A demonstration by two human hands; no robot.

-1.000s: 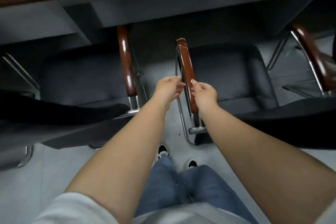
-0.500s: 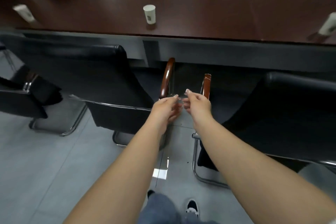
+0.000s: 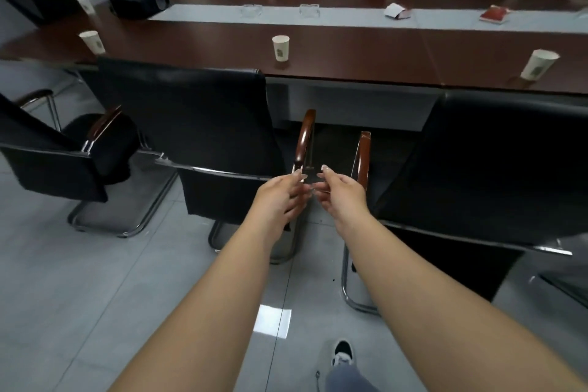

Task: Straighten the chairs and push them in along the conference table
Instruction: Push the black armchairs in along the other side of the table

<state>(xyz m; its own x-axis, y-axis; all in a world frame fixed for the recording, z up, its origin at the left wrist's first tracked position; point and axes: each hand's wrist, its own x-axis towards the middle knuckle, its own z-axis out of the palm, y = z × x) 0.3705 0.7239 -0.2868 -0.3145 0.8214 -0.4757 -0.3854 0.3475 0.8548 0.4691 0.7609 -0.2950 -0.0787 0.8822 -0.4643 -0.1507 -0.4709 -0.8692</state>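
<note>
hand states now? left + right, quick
Left hand: open, fingers loosely extended, holding nothing, in front of the left chair's armrest.
Right hand: open, fingers relaxed, holding nothing, beside the right chair's armrest.

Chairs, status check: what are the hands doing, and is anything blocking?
Left hand and right hand open, holding nothing. Middle chair and right chair backs near table. Far-left chair sits crooked. Nothing blocking.

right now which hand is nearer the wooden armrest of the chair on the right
Right. The right hand sits just beside that armrest, while the left hand is farther over, by the middle chair's armrest.
</note>
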